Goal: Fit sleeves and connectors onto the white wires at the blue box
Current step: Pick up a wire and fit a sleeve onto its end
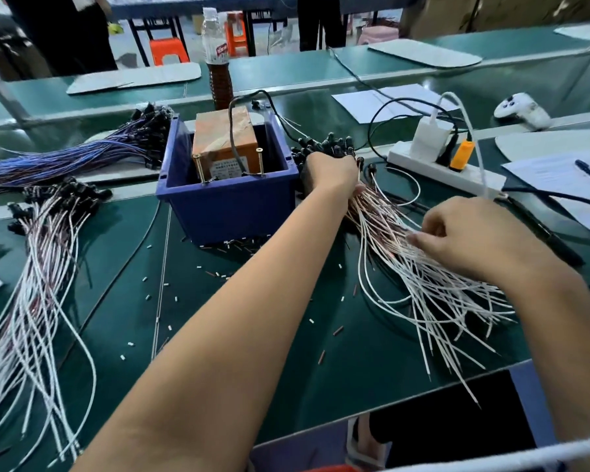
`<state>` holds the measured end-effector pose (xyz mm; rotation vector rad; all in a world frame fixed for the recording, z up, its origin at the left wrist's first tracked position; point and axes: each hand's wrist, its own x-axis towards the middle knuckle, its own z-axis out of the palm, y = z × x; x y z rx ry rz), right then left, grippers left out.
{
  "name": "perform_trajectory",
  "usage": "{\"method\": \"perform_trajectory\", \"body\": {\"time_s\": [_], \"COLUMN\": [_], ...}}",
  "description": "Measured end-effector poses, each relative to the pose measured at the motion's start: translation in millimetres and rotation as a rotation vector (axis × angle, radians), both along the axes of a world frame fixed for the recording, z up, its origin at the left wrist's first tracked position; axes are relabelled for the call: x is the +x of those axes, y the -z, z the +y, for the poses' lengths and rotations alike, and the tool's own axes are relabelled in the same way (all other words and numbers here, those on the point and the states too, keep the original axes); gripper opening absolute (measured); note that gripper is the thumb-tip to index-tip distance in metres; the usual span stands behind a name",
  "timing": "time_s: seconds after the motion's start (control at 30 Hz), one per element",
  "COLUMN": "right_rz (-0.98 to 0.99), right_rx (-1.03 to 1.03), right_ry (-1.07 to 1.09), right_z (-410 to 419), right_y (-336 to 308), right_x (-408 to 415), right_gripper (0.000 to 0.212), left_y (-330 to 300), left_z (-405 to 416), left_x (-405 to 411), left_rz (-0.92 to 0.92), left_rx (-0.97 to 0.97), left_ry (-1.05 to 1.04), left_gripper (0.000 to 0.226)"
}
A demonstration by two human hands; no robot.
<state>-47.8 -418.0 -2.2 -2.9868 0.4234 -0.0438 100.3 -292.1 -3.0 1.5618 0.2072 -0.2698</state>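
Observation:
A blue box stands at the table's middle with an orange-brown block inside. Right of it lies a fanned bundle of white wires whose far ends carry black connectors. My left hand reaches across past the box and grips the bundle just below the connectors. My right hand rests on the spread wires, fingertips pinching at a few strands. Small white and brown sleeves are scattered on the green mat in front of the box.
A second white wire bundle lies at the left, a blue-purple bundle behind it. A power strip with plugs, papers, a drink bottle and a white controller sit at the back right.

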Motion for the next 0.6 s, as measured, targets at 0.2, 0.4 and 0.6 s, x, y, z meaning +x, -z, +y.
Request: {"method": "perform_trajectory", "body": {"time_s": [0.2,0.4,0.6], "right_rz": [-0.254,-0.527,-0.439], "right_rx": [0.067,0.245,0.413], "right_ry": [0.086,-0.046,-0.212], "right_z": [2,46,109], "right_y": [-1,1,15], "right_x": [-1,13,31], "right_gripper": [0.028,0.022,0.022], "left_y": [18,19,10], "left_z": [10,59,161], "left_x": [-12,-49,-64], "left_rz": [-0.258,-0.314,-0.038], "left_rx": [0.384,0.512,0.589], "left_ry": [0.047,0.385,0.769], "left_gripper": [0.012,0.02,0.03]}}
